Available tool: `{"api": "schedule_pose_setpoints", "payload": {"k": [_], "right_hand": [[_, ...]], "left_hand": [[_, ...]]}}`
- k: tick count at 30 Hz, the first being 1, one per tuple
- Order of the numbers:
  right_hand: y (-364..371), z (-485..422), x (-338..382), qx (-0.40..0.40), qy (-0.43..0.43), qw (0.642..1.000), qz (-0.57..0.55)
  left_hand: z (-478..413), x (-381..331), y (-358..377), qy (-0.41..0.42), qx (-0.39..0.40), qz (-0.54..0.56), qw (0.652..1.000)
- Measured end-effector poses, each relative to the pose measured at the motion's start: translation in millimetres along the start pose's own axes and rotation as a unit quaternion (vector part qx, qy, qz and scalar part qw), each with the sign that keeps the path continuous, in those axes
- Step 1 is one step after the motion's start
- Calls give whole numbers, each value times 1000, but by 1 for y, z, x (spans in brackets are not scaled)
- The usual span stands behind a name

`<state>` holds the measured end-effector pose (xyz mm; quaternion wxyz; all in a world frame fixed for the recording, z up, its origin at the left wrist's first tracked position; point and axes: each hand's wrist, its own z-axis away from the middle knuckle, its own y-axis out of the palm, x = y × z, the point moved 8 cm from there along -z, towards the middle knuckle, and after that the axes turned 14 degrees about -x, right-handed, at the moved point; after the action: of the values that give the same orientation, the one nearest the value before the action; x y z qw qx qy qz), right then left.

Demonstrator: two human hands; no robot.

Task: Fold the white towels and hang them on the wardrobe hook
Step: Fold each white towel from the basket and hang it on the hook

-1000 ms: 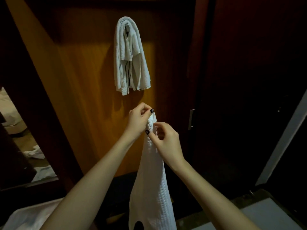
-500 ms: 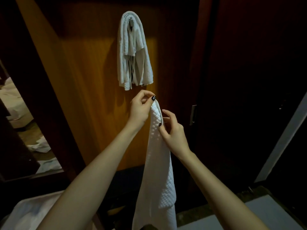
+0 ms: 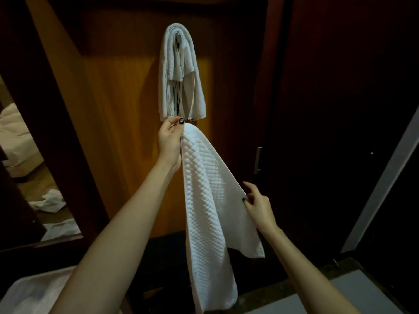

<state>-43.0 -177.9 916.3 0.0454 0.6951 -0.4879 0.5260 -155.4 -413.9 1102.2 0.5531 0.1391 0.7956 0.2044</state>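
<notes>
A white waffle-textured towel [image 3: 208, 196] hangs in front of the orange wardrobe panel [image 3: 118, 114]. My left hand [image 3: 170, 141] pinches its top corner, just under the folded white towels [image 3: 181, 75] that hang on the metal hook [image 3: 178, 37]. My right hand [image 3: 257, 203] is lower and to the right; it pinches the towel's right edge and pulls it sideways, so the cloth fans out. The towel's lower end hangs loose near the floor.
A dark door with a metal handle [image 3: 258, 159] stands to the right of the panel. At left an opening shows crumpled white cloths [image 3: 49, 200] on the floor and bedding [image 3: 13, 123]. More white fabric [image 3: 31, 293] lies at bottom left. A pale surface [image 3: 353, 293] is at bottom right.
My left hand has risen with the towel's corner to just below the hung towels. My right hand has slid down and out along the towel's edge, spreading the cloth.
</notes>
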Motion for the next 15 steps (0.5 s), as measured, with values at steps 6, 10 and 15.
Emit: {"api": "schedule_pose_setpoints", "payload": {"k": [6, 10, 15], "right_hand": [[-4, 6, -12, -27, -2, 999, 40], [-31, -9, 5, -61, -26, 997, 36], [-56, -31, 41, -60, -26, 993, -103]], "left_hand": [[-7, -9, 2, -11, -3, 33, 999], [-18, -18, -17, 43, -13, -23, 999], [-6, 1, -50, 101, 16, -153, 983]]}}
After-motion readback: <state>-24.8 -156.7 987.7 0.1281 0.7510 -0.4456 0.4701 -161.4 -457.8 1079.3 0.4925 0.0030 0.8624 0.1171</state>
